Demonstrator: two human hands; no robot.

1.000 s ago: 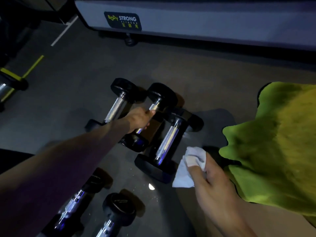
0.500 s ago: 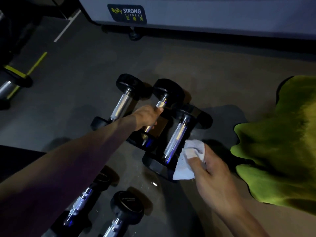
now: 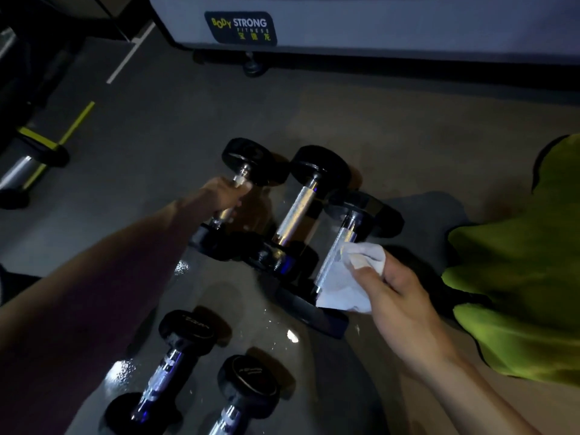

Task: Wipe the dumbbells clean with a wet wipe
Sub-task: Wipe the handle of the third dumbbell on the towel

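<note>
Right hand (image 3: 405, 302) pinches the wet wipe (image 3: 348, 277) against the knurled chrome handle of the right dumbbell (image 3: 337, 262), one of three lying side by side on the gym floor (image 3: 188, 120). Left hand (image 3: 224, 196) is wrapped around the handle of the left dumbbell (image 3: 238, 196), with the middle dumbbell (image 3: 298, 211) between them. All three run long-axis from near-left up to far-right. My worry: round heads, so pushing on the handle could roll it into its neighbour. The floor also looks wet and shiny near the two closer dumbbells (image 3: 166, 372), so things might slide.
</note>
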